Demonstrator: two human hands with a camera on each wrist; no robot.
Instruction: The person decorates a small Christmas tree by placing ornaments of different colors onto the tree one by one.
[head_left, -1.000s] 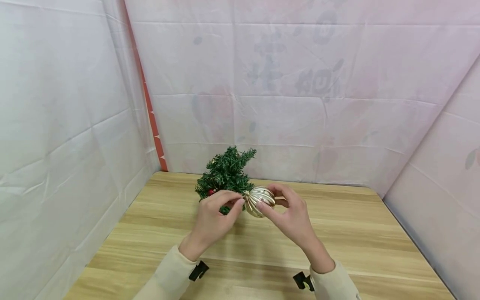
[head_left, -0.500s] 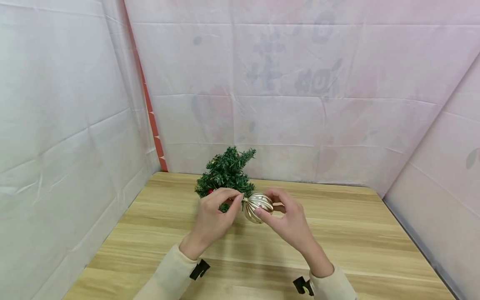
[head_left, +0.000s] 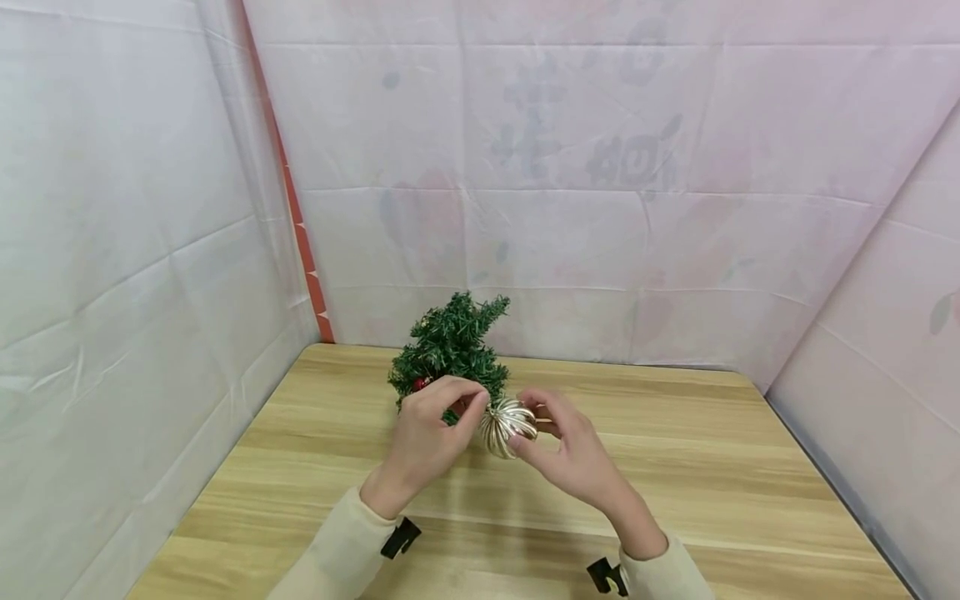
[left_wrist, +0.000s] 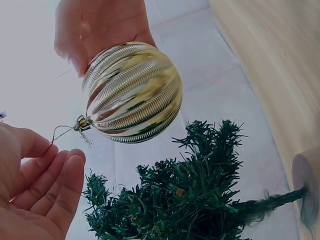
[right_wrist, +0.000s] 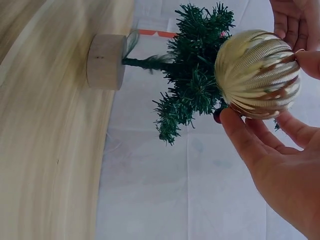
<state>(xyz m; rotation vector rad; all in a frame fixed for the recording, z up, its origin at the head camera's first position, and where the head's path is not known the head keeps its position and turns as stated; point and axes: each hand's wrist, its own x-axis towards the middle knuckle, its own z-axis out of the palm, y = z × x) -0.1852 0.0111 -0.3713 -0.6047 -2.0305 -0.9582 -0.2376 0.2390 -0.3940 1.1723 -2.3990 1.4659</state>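
A ribbed gold Christmas ball (head_left: 504,427) is held in front of a small green Christmas tree (head_left: 450,342). My right hand (head_left: 573,450) grips the ball from the right, thumb and fingers round its side. With thumb and forefinger, my left hand (head_left: 429,433) pinches the thin hanging loop (left_wrist: 59,131) tied to the ball's metal cap (left_wrist: 82,122). In the right wrist view the ball (right_wrist: 257,75) overlaps the branches. The tree stands on a round wooden base (right_wrist: 106,62), which the left hand hides in the head view.
A small red ball (head_left: 422,383) hangs on the tree's left side. The wood-grain table (head_left: 675,467) reaches back to a pale fabric sheet (head_left: 570,167), with more sheets at left and right. A red strip (head_left: 300,242) runs down the back left corner.
My right hand has lowered the gold ball and moved it slightly left, tilting it so its cap turns upward. The left hand keeps its pinch and has hardly moved.
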